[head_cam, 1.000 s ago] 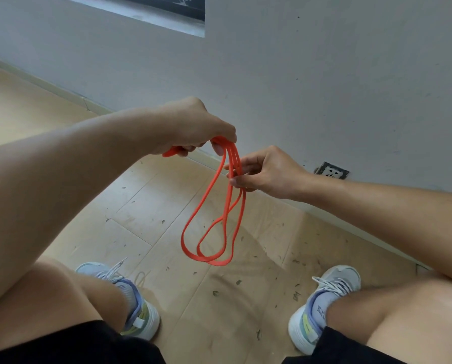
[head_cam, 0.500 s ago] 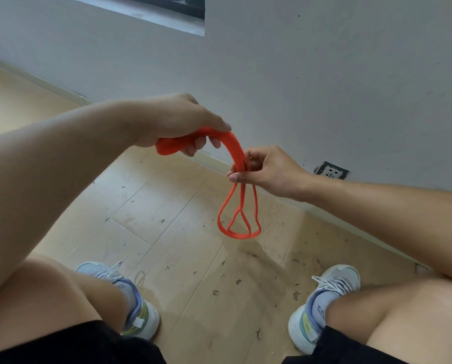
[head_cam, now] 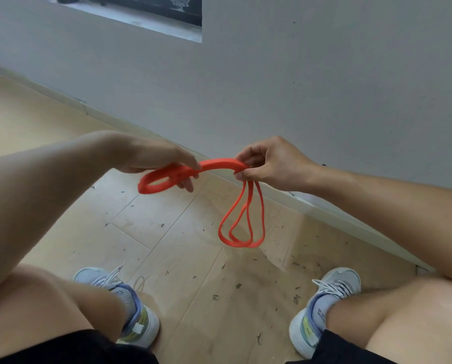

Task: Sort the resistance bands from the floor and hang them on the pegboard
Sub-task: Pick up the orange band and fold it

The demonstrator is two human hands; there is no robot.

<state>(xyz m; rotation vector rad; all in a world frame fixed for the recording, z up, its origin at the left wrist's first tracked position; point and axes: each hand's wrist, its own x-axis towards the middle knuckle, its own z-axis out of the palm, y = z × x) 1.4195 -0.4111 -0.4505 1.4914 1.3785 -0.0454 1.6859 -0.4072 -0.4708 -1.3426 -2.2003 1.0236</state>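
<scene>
I hold the orange resistance band (head_cam: 221, 164) in the air between my hands: my left hand (head_cam: 156, 160) grips its folded left end, my right hand (head_cam: 268, 162) pinches it, loops dangling above the wooden floor (head_cam: 167, 232).

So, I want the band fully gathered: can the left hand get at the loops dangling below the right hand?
Probably yes. The hanging loops dangle in open air under the right hand, with nothing around them. But the left hand already grips the folded end of the orange band, so it would have to let go or shift.
</scene>
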